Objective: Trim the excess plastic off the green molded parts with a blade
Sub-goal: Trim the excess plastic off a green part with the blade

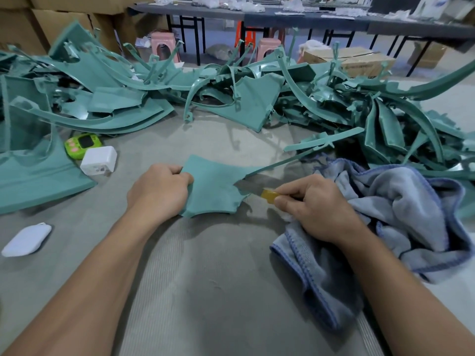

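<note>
At centre frame, a left hand [159, 188] grips the edge of a flat, matte teal-green molded plastic panel [213, 186] lying on a ribbed grey mat [218, 278]. The right hand [316, 206] pinches a small yellow-handled blade [270, 196] at the panel's three o'clock edge. A rumpled blue-grey terry cloth [385, 214] lies at four o'clock. Curved green offcuts and panels [231, 93] heap from nine through three o'clock, and a glossy white plastic box [99, 160] sits at ten o'clock.

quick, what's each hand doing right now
Left hand: closed, gripping the left edge of the green molded part.
Right hand: closed, pinching the yellow-handled blade at the part's right edge.
</note>
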